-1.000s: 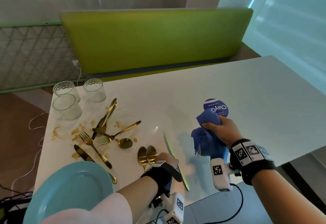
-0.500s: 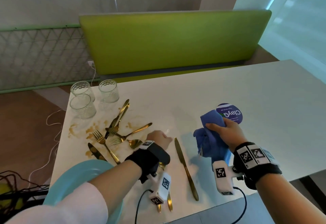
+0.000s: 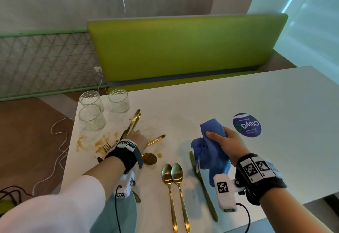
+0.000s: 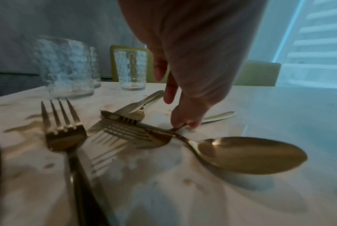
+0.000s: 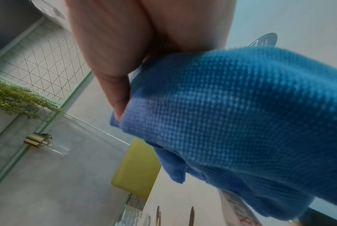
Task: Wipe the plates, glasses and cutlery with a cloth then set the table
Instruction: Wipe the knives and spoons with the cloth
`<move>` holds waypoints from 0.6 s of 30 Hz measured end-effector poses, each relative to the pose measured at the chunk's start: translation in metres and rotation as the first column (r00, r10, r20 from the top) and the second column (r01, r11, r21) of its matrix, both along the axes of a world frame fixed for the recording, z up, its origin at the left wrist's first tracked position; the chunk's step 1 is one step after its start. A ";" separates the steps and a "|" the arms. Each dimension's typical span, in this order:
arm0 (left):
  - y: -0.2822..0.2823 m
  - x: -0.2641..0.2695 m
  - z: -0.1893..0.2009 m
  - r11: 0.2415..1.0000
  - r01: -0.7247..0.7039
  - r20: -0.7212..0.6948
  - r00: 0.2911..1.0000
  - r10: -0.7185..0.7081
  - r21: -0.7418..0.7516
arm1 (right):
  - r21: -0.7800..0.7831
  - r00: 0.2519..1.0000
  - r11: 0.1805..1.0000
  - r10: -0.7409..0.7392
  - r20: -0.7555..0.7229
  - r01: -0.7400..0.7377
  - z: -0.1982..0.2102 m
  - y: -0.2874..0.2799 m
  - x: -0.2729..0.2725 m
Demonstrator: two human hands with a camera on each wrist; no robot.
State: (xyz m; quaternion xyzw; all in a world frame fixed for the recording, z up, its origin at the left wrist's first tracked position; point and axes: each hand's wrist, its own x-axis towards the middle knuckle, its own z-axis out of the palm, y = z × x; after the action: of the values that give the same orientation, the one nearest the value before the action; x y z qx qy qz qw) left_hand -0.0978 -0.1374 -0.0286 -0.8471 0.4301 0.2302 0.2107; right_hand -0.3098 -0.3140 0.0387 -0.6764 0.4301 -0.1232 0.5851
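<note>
L hand [image 4: 185, 73] on fork [image 4: 136, 134], R hand [image 3: 227, 141] round cloth [image 3: 211, 152]

White table [image 3: 238, 100], stained at the left end.
It bore 3 glasses [image 3: 91, 117], scattered gold cutlery [image 3: 172, 186], a teal plate [image 3: 126, 218], a round sticker [image 3: 247, 125].

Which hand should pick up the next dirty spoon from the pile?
Left. The left hand already pinches the spoon handle in the pile, while the right hand grips the blue cloth.

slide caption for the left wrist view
Left hand pinches a gold spoon handle among dirty forks on the stained table.
</note>
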 end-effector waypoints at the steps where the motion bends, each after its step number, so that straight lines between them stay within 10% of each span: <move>1: 0.001 0.002 -0.002 1.000 0.014 0.014 1.000 -0.015 0.015 | -0.001 1.000 1.000 -0.009 -0.006 0.009 0.000 -0.001 -0.001; 13: 0.017 0.020 0.005 0.980 -0.035 -0.068 0.997 0.022 -0.196 | 0.038 0.997 0.997 -0.071 0.032 0.070 0.007 0.000 -0.006; 18: 0.018 0.018 0.033 0.716 -0.449 -0.372 0.886 0.277 -0.534 | 0.147 0.987 0.987 -0.086 0.136 0.066 0.014 0.006 0.006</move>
State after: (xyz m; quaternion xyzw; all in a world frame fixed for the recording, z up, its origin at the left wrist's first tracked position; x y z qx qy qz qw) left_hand -0.0796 -0.1196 0.0039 -0.8984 0.3284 0.2283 -0.1815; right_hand -0.3038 -0.3077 0.0528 -0.6056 0.4204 -0.1624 0.6559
